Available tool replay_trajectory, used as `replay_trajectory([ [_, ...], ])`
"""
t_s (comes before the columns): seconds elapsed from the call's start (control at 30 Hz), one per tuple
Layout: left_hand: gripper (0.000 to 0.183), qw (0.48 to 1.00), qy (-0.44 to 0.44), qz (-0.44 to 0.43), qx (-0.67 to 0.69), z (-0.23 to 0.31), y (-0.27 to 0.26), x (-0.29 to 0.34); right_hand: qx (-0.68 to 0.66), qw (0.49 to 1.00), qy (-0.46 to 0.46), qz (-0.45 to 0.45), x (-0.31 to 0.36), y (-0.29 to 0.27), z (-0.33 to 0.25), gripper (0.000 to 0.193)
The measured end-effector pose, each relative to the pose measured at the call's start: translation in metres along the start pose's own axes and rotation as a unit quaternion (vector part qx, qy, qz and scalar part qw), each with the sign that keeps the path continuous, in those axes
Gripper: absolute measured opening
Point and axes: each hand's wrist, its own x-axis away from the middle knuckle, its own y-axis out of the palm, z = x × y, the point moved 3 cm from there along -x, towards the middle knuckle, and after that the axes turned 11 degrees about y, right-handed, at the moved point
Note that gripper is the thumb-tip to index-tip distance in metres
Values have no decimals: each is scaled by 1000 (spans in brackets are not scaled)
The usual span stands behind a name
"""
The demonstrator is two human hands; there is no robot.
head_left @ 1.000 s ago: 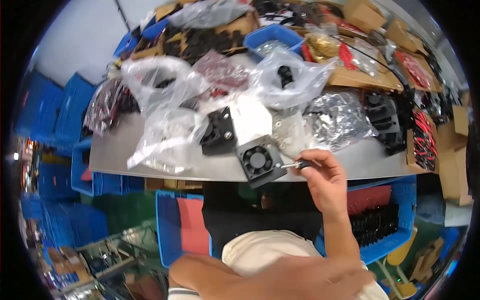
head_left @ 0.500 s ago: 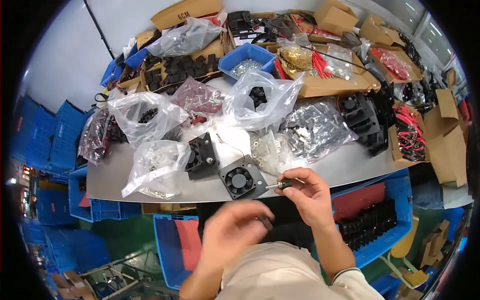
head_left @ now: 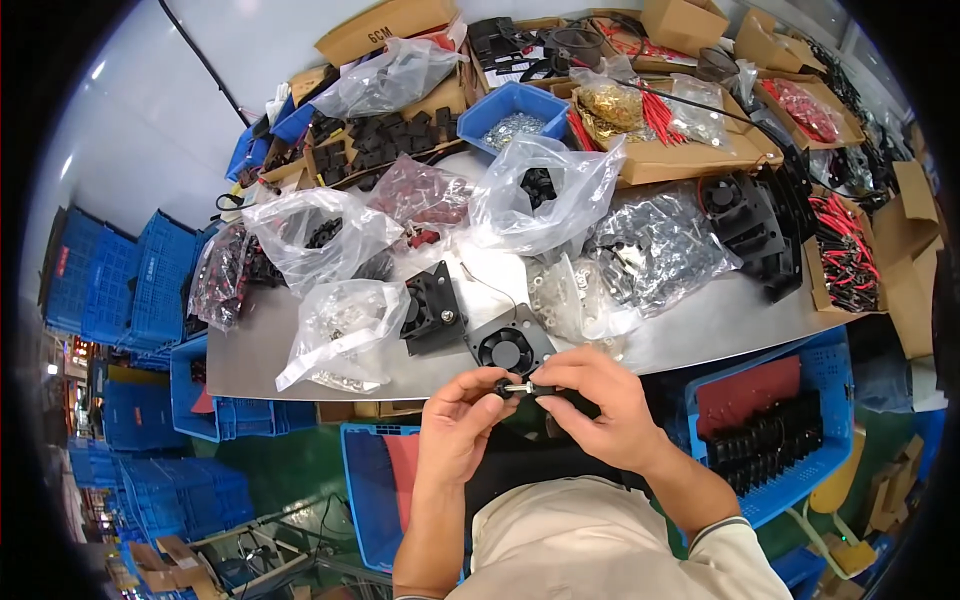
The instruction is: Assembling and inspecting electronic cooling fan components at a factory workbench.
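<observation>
My right hand (head_left: 605, 408) pinches the black knob end of a short metal screw (head_left: 521, 388) just off the table's front edge. On the screw's other end sits a small black round piece (head_left: 504, 387), gripped between the thumb and forefinger of my left hand (head_left: 460, 418). Right behind my fingers lies a square black fan (head_left: 503, 347) on a plate, partly covered by my right hand. A second black fan unit (head_left: 432, 310) stands to its left with a thin wire near it.
Clear bags of small parts (head_left: 340, 335) and a bag of washers (head_left: 572, 298) lie on the grey table (head_left: 255, 350). Behind them stand a blue bin of screws (head_left: 515, 105) and cardboard boxes (head_left: 690, 160). Blue crates (head_left: 775, 430) flank me below the table edge.
My left hand has risen to meet the right, and its black piece is now at the screw's tip. The screw has moved left and down slightly, away from the fan. The view has shifted.
</observation>
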Motion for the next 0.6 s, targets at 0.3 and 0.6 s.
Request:
replay_trajectory([
  [0.3, 28, 984, 16, -14, -175, 9, 5, -1, 33, 999, 11, 0, 6, -4, -1, 28],
  [0.6, 40, 885, 138, -177, -407, 14, 23, -2, -91, 986, 135, -34, 22, 6, 33, 26],
])
